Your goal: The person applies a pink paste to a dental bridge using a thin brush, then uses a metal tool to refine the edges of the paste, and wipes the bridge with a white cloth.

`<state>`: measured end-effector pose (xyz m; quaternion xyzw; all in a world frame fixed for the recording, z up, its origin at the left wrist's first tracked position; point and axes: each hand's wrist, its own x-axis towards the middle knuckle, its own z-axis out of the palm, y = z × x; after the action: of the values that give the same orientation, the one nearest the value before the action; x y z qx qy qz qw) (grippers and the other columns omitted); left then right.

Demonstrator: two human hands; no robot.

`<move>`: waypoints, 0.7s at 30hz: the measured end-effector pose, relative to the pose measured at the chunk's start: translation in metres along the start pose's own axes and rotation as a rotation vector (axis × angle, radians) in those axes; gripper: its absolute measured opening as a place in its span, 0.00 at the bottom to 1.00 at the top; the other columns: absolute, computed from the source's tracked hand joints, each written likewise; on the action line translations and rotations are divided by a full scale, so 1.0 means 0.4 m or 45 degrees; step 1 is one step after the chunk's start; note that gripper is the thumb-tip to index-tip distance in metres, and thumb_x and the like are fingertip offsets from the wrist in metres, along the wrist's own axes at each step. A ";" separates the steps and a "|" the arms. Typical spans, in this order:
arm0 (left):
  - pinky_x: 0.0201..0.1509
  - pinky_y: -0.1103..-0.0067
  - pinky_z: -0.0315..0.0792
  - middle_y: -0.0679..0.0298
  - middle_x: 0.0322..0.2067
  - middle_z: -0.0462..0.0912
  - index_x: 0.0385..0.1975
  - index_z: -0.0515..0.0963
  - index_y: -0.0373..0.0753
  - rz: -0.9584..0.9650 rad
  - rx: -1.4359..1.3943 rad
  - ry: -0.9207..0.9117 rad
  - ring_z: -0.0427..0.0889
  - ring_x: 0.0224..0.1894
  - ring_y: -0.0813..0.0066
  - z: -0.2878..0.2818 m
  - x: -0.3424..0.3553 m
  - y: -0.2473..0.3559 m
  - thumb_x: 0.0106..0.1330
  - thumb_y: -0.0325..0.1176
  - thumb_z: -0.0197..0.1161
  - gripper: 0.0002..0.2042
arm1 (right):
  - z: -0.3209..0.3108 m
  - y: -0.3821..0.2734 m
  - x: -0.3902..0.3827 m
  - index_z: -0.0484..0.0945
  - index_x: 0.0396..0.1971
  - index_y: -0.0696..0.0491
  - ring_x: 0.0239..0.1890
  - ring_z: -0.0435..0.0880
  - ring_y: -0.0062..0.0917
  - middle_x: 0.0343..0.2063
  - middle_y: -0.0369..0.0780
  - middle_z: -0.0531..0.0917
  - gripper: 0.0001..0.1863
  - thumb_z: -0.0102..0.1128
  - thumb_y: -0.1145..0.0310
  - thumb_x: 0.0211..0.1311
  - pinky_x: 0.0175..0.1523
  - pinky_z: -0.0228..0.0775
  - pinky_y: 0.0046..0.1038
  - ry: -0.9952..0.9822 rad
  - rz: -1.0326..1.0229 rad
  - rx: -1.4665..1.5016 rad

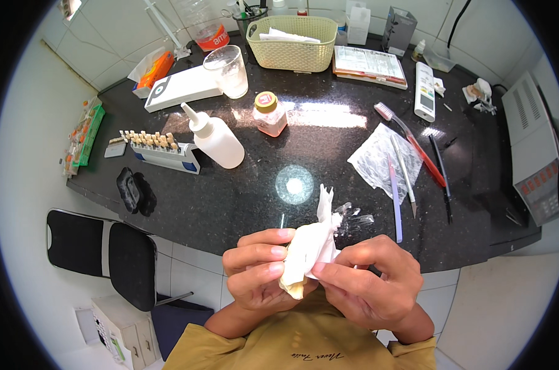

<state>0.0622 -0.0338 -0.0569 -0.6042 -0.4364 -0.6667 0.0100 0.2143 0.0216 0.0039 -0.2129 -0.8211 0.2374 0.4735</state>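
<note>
Just in front of the counter's near edge, a crumpled white tissue is wrapped around a small piece. Only a yellowish end of that piece shows at the bottom; the tissue hides the rest. My left hand is closed around its left side, fingertips on the paper. From the other side, my right hand pinches the tissue's lower right edge between thumb and fingers. Clear wet-looking scraps lie on the counter just beyond my right hand. Farther right, a lavender-handled tool and a slim metal knife rest partly on a thin translucent sheet.
A red toothbrush and a thin black brush lie at right, before a grey machine. A white squeeze bottle, tooth shade guide, small pink jar and glass stand left of centre. A basket stands behind.
</note>
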 end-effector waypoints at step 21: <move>0.45 0.73 0.85 0.60 0.43 0.68 0.49 0.66 0.40 -0.045 0.019 -0.161 0.83 0.45 0.63 0.001 -0.002 0.019 0.53 0.26 0.76 0.27 | -0.031 0.009 0.002 0.85 0.32 0.53 0.30 0.83 0.24 0.29 0.35 0.83 0.14 0.72 0.73 0.39 0.31 0.77 0.23 -0.098 -0.092 -0.141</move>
<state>0.0669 -0.0388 -0.0532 -0.6370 -0.4518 -0.6241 -0.0248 0.2251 0.0271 0.0076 -0.1997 -0.8576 0.1825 0.4374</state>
